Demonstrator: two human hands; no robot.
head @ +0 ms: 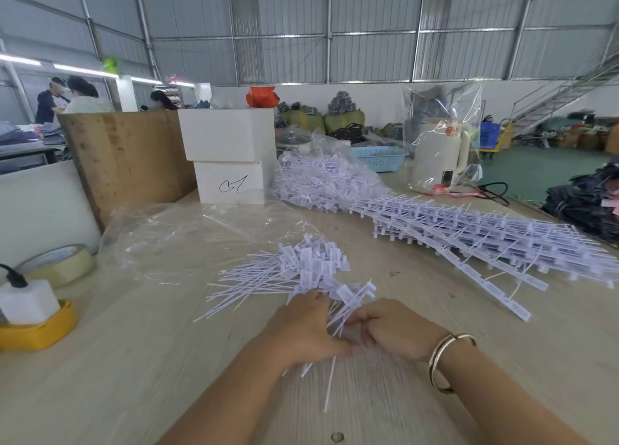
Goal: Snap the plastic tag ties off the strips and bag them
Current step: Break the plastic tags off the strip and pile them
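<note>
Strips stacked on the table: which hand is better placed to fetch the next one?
Right hand, probably: the strips lie on its side, while the left hand sits nearer the loose ties.

Illumination bright, even and cool. Ceiling tube lights (83,71) at upper left burn out to white. Shadows on the desk (435,394) are faint and soft. Glare streaks cross the clear plastic bag (201,233). Strong wide-angle bowing at the frame edges (wall girders curve visibly). Slight motion blur at both hands; background detail soft.
</note>
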